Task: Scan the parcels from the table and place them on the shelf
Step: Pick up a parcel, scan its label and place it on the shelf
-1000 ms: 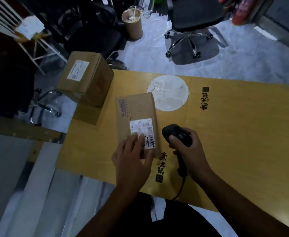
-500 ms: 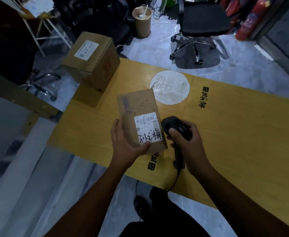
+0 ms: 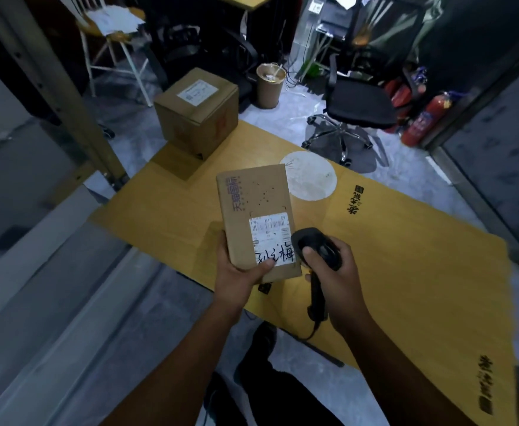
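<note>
While left hand [image 3: 240, 272] holds sealed parcel [image 3: 253, 204], right hand [image 3: 339, 279] grips scanner [image 3: 321, 248], box [image 3: 197, 119] closed

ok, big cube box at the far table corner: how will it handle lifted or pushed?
Probably needs two hands: the cube box is far bulkier than the flat parcel the left hand holds alone. Likely stiff: faces flat, edges square. As wide as tall, so a push should slide it, not tip it.
</note>
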Demonstrator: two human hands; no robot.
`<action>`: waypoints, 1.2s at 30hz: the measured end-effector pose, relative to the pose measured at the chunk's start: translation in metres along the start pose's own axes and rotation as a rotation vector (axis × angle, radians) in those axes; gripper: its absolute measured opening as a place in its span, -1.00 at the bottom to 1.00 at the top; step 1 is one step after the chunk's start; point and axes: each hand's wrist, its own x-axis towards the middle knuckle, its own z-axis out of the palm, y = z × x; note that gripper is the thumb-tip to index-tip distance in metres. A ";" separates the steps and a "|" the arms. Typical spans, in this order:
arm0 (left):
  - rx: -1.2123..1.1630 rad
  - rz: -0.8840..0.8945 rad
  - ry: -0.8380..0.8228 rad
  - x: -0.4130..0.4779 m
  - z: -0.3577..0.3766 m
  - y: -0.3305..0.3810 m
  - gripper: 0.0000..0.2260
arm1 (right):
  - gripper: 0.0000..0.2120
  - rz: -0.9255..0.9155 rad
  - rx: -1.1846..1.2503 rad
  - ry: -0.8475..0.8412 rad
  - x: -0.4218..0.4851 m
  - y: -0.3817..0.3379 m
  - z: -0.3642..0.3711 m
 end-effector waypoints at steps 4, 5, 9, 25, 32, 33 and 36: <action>-0.071 -0.014 0.094 -0.023 0.007 -0.013 -0.05 | -0.64 -0.023 -0.020 -0.032 -0.024 -0.003 -0.020; -0.086 -0.015 0.123 -0.028 0.008 -0.016 -0.03 | -0.64 -0.023 -0.033 -0.056 -0.029 -0.004 -0.025; -0.061 0.020 0.212 -0.047 0.012 -0.020 -0.01 | -0.67 -0.034 -0.043 -0.147 -0.041 -0.004 -0.043; 0.305 0.092 0.531 -0.134 0.076 -0.034 0.12 | -0.65 0.030 0.023 -0.468 -0.025 0.010 -0.125; 0.162 0.124 0.578 -0.174 0.094 -0.048 0.09 | -0.62 0.015 0.011 -0.550 -0.025 0.008 -0.147; 0.135 0.126 0.573 -0.178 0.094 -0.045 0.08 | -0.61 0.000 -0.001 -0.556 -0.027 0.007 -0.147; 0.087 0.147 0.543 -0.186 0.089 -0.034 0.06 | -0.58 -0.041 -0.012 -0.545 -0.035 0.003 -0.141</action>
